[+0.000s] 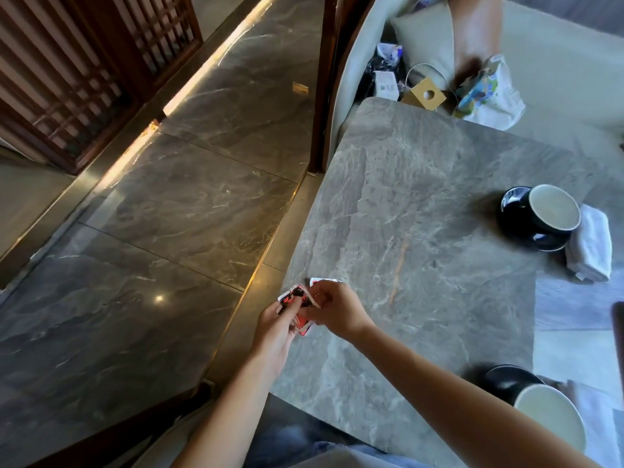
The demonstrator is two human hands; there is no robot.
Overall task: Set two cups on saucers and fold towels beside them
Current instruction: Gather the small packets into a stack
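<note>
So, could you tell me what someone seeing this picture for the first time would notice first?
Most likely the two bare hands, left hand and right hand, both gripping a small red, black and white printed packet at the near left edge of the grey marble-patterned table. Next, at the right edge, a black cup with a pale inside sits on a black saucer beside a folded white towel.

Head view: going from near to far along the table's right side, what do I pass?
Near cup on its dark saucer → folded white towel beside the far cup → wooden box on the seat.
</note>
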